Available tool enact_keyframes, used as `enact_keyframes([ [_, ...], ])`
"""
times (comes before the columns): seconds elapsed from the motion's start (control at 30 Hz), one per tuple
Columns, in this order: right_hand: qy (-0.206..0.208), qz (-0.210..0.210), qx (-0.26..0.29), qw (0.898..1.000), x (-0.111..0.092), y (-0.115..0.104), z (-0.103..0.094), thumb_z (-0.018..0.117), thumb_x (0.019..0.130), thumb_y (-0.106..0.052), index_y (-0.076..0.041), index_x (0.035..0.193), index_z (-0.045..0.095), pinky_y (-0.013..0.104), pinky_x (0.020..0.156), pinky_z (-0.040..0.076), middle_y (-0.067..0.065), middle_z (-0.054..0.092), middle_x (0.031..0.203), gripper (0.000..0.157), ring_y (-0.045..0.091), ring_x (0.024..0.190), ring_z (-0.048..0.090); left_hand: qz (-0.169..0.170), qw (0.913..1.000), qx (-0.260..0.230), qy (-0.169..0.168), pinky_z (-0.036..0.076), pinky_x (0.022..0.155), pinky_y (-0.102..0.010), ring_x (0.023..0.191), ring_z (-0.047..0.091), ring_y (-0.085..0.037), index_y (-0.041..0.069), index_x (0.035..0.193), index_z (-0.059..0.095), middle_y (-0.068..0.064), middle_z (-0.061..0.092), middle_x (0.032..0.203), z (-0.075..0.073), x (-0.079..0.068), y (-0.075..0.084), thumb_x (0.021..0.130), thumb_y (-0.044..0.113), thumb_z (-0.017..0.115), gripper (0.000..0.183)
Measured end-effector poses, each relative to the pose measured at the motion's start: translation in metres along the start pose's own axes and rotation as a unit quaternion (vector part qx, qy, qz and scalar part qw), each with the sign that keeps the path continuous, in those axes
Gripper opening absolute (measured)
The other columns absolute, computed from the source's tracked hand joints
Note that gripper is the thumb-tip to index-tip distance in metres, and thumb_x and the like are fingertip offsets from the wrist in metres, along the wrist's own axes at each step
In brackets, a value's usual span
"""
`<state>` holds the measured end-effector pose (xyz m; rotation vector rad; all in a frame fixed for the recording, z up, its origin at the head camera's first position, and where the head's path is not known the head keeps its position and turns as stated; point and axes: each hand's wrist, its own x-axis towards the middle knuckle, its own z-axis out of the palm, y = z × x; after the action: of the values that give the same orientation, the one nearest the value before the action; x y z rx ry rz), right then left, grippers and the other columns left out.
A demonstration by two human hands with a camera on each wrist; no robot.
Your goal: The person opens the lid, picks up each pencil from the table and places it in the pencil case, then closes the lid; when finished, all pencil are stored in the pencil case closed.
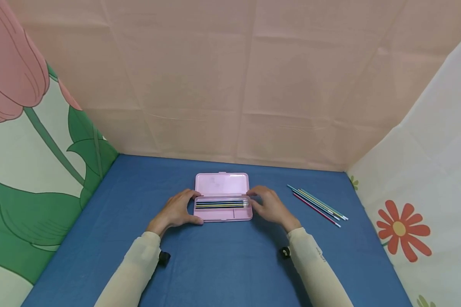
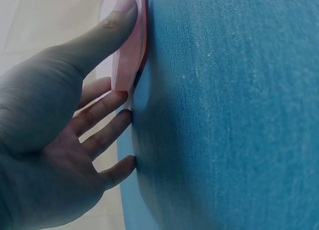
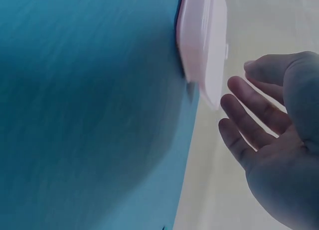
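Observation:
A pink pencil case (image 1: 215,215) lies on the blue cloth, its lid (image 1: 222,184) swung back away from the person. Several dark and yellow-striped pencils (image 1: 220,204) lie side by side in the rear compartment. At the case's left end my left hand (image 1: 176,209) holds it, thumb at the front corner and fingers toward the hinge; the left wrist view shows that thumb on the case wall (image 2: 129,60). My right hand (image 1: 272,207) is by the right end, fingers loosely bent. In the right wrist view those fingers appear apart from the case (image 3: 194,35).
Several loose pencils (image 1: 319,204), among them a red one (image 1: 316,209), lie slanted on the blue cloth (image 1: 223,264) to the right. A beige backdrop (image 1: 230,85) rises behind. Printed flower sheets stand at the left (image 1: 15,145) and right (image 1: 438,170).

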<state>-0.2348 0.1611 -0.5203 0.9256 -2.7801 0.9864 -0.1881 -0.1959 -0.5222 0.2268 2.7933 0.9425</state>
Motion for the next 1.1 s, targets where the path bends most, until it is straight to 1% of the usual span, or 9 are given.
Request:
enact_keyframes([
  [0.17,0.012,0.021,0.006,1.0,-0.02,0.013,-0.012,0.076,0.105,-0.006,0.001,0.134,0.078,0.062,0.11,0.06,0.016,0.08,0.133,0.029,0.039,0.128,0.075,-0.002,1.0,0.001,-0.002,0.04,0.128,-0.073,0.148,0.056,-0.043,0.014,0.157,0.061,-0.014,0.065,0.155,0.0,0.0,0.0,0.08,0.039,0.105,0.092],
  [0.37,0.024,0.046,-0.016,0.999,-0.044,0.03,-0.024,0.077,0.106,-0.007,-0.001,0.135,0.077,0.063,0.108,0.061,0.015,0.08,0.135,0.03,0.038,0.128,0.075,-0.006,1.0,0.002,0.0,0.04,0.128,-0.073,0.148,0.056,-0.043,0.015,0.157,0.061,-0.014,0.065,0.155,0.001,0.0,-0.001,0.08,0.039,0.105,0.092],
  [0.53,0.036,0.044,-0.033,0.998,-0.064,0.045,-0.033,0.077,0.105,-0.006,0.0,0.135,0.077,0.062,0.104,0.062,0.015,0.081,0.133,0.03,0.037,0.124,0.077,-0.003,1.0,0.002,0.002,0.041,0.127,-0.072,0.148,0.057,-0.043,0.014,0.157,0.061,-0.014,0.065,0.155,0.002,0.001,-0.002,0.08,0.039,0.105,0.092],
  [0.67,0.037,0.053,-0.044,0.997,-0.079,0.056,-0.041,0.078,0.105,-0.006,-0.001,0.136,0.077,0.06,0.103,0.062,0.014,0.081,0.132,0.031,0.035,0.123,0.077,-0.003,1.0,0.002,0.001,0.042,0.127,-0.072,0.148,0.057,-0.043,0.014,0.157,0.061,-0.014,0.065,0.155,0.001,0.001,-0.003,0.08,0.039,0.105,0.092],
  [0.87,0.049,0.062,-0.059,0.995,-0.1,0.071,-0.054,0.077,0.104,-0.004,-0.001,0.136,0.076,0.063,0.101,0.062,0.016,0.08,0.133,0.032,0.042,0.126,0.075,-0.005,1.0,0.002,0.001,0.043,0.126,-0.071,0.146,0.058,-0.042,0.015,0.157,0.061,-0.013,0.065,0.154,0.002,0.002,-0.004,0.08,0.039,0.105,0.092],
  [0.93,0.054,0.07,-0.066,0.994,-0.107,0.076,-0.058,0.078,0.104,-0.003,0.0,0.136,0.076,0.064,0.1,0.062,0.018,0.08,0.133,0.033,0.043,0.125,0.075,-0.005,1.0,0.003,0.0,0.043,0.126,-0.072,0.146,0.058,-0.042,0.015,0.157,0.061,-0.013,0.065,0.154,0.002,0.002,-0.004,0.08,0.039,0.105,0.092],
  [1.1,0.06,0.107,-0.072,0.99,-0.12,0.087,-0.071,0.078,0.104,-0.003,0.0,0.138,0.075,0.067,0.102,0.06,0.021,0.079,0.133,0.034,0.043,0.122,0.074,-0.001,1.0,0.001,0.0,0.042,0.127,-0.072,0.146,0.058,-0.042,0.015,0.157,0.061,-0.013,0.065,0.154,0.002,0.002,-0.003,0.08,0.039,0.105,0.092],
])
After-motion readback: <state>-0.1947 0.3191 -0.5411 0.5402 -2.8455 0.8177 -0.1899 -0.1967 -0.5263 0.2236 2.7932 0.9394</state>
